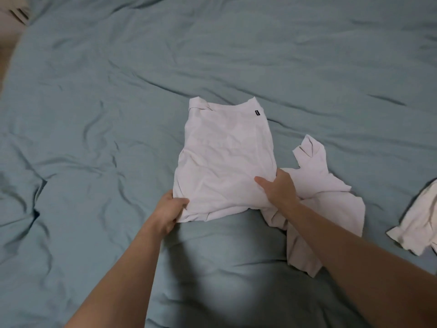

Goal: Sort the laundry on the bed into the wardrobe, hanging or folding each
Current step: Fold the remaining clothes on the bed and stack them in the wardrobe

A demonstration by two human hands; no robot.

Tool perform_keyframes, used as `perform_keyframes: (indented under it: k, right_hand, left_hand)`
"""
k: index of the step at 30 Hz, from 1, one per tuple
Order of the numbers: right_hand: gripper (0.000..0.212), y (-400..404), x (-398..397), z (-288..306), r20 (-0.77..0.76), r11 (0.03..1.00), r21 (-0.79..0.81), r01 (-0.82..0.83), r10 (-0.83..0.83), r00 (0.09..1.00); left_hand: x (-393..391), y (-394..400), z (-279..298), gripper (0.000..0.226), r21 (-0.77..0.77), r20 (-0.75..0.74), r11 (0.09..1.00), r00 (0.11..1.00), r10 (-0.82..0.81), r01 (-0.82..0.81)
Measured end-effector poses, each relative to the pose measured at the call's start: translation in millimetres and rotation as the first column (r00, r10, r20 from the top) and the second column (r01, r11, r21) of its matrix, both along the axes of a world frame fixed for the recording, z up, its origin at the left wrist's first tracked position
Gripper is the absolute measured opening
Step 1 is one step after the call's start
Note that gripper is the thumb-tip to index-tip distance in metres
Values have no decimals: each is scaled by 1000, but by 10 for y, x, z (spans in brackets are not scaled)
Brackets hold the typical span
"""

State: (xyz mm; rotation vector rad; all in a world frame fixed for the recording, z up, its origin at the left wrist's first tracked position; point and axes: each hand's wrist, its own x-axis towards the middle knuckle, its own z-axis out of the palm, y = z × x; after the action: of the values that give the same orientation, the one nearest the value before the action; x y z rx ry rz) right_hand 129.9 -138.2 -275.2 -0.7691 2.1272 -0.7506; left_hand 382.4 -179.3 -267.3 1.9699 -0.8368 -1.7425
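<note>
Both hands gripping white shirt (224,157) (near hem), left hand (169,210), right hand (277,188), on teal bedcover (118,91)

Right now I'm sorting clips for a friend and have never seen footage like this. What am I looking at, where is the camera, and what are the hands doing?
There is no machine here: these are a person's two bare arms. The single picture comes from a camera worn on the head, looking forward and down. The surface is a bed with a wrinkled blue-grey cover. On it lies a pale shirt, partly folded, with a small dark tag near the collar. The left hand has a grip on its near left corner; the right hand has a grip on its right edge. A second pale garment lies crumpled just right of it, and a third sits at the picture's right edge.
</note>
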Motion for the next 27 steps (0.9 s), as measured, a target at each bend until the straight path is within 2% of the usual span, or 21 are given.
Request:
perform_keyframes:
  k: [2,4,6,9,12,15,18,20,22,24,26,27]
  right_hand:
    - [43,97,129,-6,-81,1000,-20,17,-19,997]
    - [46,170,211,23,-46,998,11,66,-65,997]
    - [47,238,220,135,22,992,54,114,-116,993]
    - [49,372,159,484,-5,989,134,58,-58,998]
    - [71,574,199,823,134,951,310,-1,-43,990]
    - [77,830,371,1011,260,884,457,-94,-32,965]
    - [73,1099,722,973,292,872,475,-120,-27,956]
    - [71,1226,1073,839,323,891,441,-105,-49,945]
    - [71,1310,1462,675,412,915,395,-85,-94,906]
    - [67,1333,1867,556,550,929,369,-42,-182,815]
    - [52,1329,2209,546,700,921,390,-22,-281,656]
    - [37,1332,2335,564,728,908,408,-92,-263,634]
  left_hand:
    - [-91,-42,96,49,-15,95,1000,995,-14,15]
    - [-166,-60,199,56,12,122,999,992,-38,37]
    - [-153,-17,318,51,40,108,996,991,-81,78]
    - [-1,116,557,45,54,103,990,985,-138,133]
    - [200,307,804,47,57,111,989,983,-145,140]
    - [369,569,968,51,61,170,984,970,-177,169]
    - [591,684,960,55,13,316,977,927,-204,211]
    - [786,592,943,48,-59,407,973,896,-180,222]
    - [1027,461,948,29,-135,467,970,877,-118,203]
    - [1298,349,932,21,-200,517,970,856,-12,135]
    - [1537,328,855,17,-303,488,953,856,174,-21]
    - [1636,365,790,20,-338,462,935,846,266,-110]
